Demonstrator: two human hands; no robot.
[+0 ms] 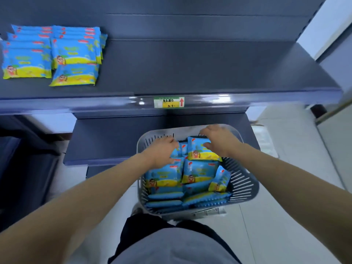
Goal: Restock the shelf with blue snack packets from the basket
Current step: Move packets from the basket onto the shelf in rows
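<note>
Stacked packets (51,54) lie at the shelf's (190,69) left end, a price tag (169,101) midway on its front edge. Below, before it, the basket (245,183) holds more packets (198,172); the right hand (219,141) grips the rearmost packet (200,152), left hand (163,149) beside.

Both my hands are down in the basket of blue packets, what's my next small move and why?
Probably lift the packet that the right hand grips out of the basket toward the shelf: it already sits above the others, and the shelf is bare beside the stacked packets at its left. Whether the left hand holds one is unclear.
</note>
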